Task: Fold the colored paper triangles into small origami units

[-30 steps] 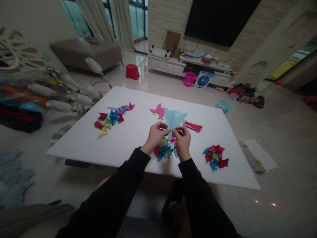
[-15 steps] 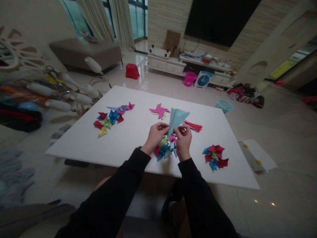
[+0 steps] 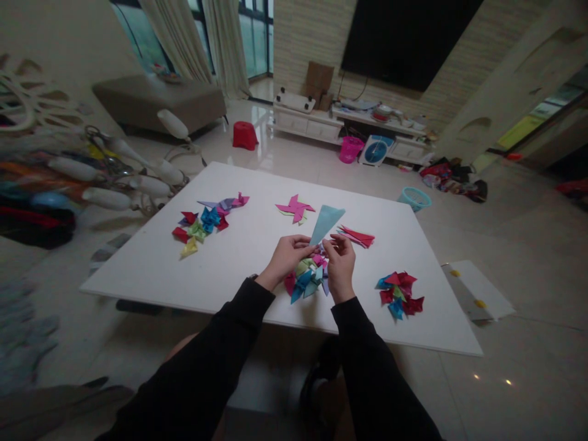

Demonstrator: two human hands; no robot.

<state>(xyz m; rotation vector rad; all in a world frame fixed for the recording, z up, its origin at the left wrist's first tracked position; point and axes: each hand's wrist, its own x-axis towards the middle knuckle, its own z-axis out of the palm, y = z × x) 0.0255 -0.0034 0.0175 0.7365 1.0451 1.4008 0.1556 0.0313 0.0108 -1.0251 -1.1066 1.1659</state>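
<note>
A light blue folded paper (image 3: 327, 223), narrow at the bottom and wide at the top, stands up between my hands above the table. My left hand (image 3: 290, 256) pinches its lower end between thumb and fingers. My right hand (image 3: 340, 262) is closed at the paper's lower right side, its fingertips against the narrow tip. Just below lies a pile of folded paper pieces (image 3: 307, 278) in blue, green and pink, partly covered by my hands. Behind them are a pink paper pinwheel (image 3: 296, 209) and a stack of red folded paper strips (image 3: 358, 236).
The white table (image 3: 243, 245) also bears a cluster of colourful origami (image 3: 198, 229) on the left and a red and blue origami cluster (image 3: 399, 293) on the right. A lamp (image 3: 138, 177) stands off the left edge. Beyond are a teal basket (image 3: 416, 199) and a red stool (image 3: 245, 136).
The light blue paper looks narrower, with its loose flap no longer spread out. My left hand has shifted slightly down, and my right fingers have stayed near the paper's tip.
</note>
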